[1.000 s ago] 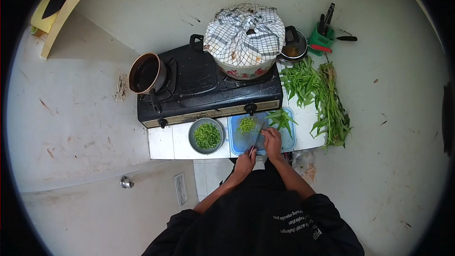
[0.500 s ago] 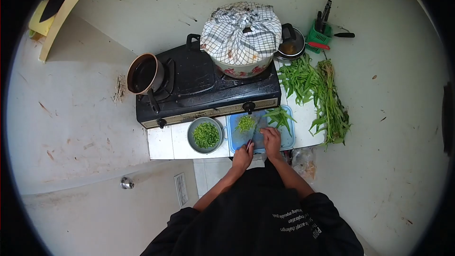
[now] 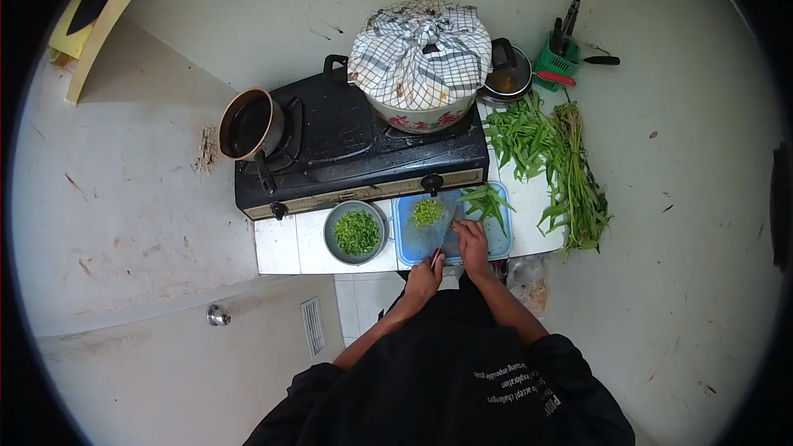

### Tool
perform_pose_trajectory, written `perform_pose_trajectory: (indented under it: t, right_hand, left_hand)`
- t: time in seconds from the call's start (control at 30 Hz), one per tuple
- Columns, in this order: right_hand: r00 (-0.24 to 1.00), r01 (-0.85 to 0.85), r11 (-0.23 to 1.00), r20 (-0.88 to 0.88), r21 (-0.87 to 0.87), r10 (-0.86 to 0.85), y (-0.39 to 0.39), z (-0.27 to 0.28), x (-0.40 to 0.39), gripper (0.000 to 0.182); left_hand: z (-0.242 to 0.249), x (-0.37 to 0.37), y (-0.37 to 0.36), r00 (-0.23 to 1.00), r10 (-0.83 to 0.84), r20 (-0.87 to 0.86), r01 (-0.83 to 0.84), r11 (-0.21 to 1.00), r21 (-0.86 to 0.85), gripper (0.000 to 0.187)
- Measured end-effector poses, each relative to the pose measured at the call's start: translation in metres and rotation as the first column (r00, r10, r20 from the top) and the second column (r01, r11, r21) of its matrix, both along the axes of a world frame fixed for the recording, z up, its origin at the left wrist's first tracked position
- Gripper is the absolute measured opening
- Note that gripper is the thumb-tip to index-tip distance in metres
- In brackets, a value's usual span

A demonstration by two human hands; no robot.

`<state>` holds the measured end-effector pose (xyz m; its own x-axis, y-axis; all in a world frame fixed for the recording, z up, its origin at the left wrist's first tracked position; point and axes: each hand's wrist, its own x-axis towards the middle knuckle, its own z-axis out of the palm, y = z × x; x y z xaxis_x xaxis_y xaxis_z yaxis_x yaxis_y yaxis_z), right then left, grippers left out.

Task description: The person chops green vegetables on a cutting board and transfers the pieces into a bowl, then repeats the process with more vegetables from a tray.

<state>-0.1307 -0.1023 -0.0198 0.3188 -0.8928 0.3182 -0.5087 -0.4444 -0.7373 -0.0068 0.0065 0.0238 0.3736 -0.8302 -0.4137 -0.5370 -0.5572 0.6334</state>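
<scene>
My left hand (image 3: 423, 279) is closed around the handle of a knife (image 3: 436, 256), whose blade points away from me over a blue cutting board (image 3: 406, 249). Fingers bent, my right hand (image 3: 472, 246) rests on the board just right of the blade. It is closed on some green vegetable, mostly hidden under the fingers. Chopped greens (image 3: 425, 214) lie in a small pile left of the blade. Uncut leafy stalks (image 3: 489, 202) spread over the board's upper right. A grey bowl (image 3: 330, 244) of finely chopped greens (image 3: 357, 233) stands left of the board.
Behind the board is a black two-burner stove (image 3: 334, 128), with a saucepan (image 3: 268, 136) and a large cloth-covered pot (image 3: 421, 118). Leafy greens (image 3: 570, 182) lie on the right of the white tiled counter (image 3: 277, 246). A green utensil basket (image 3: 555, 59) stands beyond them.
The knife blade has tilted so its flat side shows more, near the right fingers. Both hands keep nearly the same place. The whole view has shifted slightly.
</scene>
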Motion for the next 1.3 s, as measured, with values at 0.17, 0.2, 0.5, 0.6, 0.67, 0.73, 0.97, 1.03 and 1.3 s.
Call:
perform_pose_trajectory:
  t: [0.17, 0.2, 0.5, 0.6, 0.67, 0.73, 0.97, 1.03, 1.3]
  right_hand:
    - [1.0, -0.011, 1.0, -0.002, 0.026, 0.011, 0.0, -0.006, -0.001, 0.034]
    - [1.0, -0.004, 1.0, -0.018, 0.01, 0.004, 0.0, -0.003, 0.001, 0.035]
    - [0.999, 0.049, 0.998, -0.005, -0.037, -0.049, -0.003, 0.0, 0.001, 0.028]
    - [0.998, 0.059, 0.998, 0.002, -0.023, -0.059, -0.001, 0.002, 0.003, 0.023]
    - [0.998, 0.064, 0.998, 0.003, -0.01, -0.064, -0.002, 0.002, 0.002, 0.021]
    - [0.997, 0.071, 0.997, 0.001, -0.009, -0.071, -0.002, 0.001, 0.0, 0.02]
    - [0.997, 0.069, 0.998, -0.017, -0.007, -0.069, -0.001, -0.002, 0.0, 0.018]
    - [0.997, 0.071, 0.997, -0.01, -0.016, -0.071, -0.002, 0.002, 0.0, 0.018]
    - [0.997, 0.072, 0.997, 0.008, -0.006, -0.072, -0.002, 0.002, 0.0, 0.019]
  left_hand:
    - [-0.019, -0.001, -0.005, 1.0, -0.004, 0.009, 0.004, 1.0, 0.023, 0.051]
    - [-0.02, 0.0, -0.01, 1.0, -0.007, 0.016, 0.007, 1.0, 0.004, 0.05]
    - [-0.022, 0.006, 0.02, 0.995, -0.006, 0.099, 0.011, 0.999, -0.045, 0.054]
    - [0.0, 0.008, 0.011, 0.994, 0.019, 0.107, -0.022, 0.999, 0.024, 0.054]
    - [-0.007, 0.006, 0.0, 0.995, 0.057, 0.08, -0.055, 0.998, -0.025, 0.054]
    - [-0.009, 0.006, -0.001, 0.999, 0.038, 0.032, -0.036, 0.999, -0.037, 0.055]
    - [-0.009, 0.002, 0.011, 1.0, -0.015, -0.003, 0.015, 0.998, -0.065, 0.054]
    - [0.003, 0.001, 0.008, 1.0, -0.021, -0.003, 0.021, 0.999, -0.036, 0.053]
    - [0.007, -0.002, 0.012, 1.0, -0.008, 0.014, 0.009, 0.999, -0.052, 0.053]
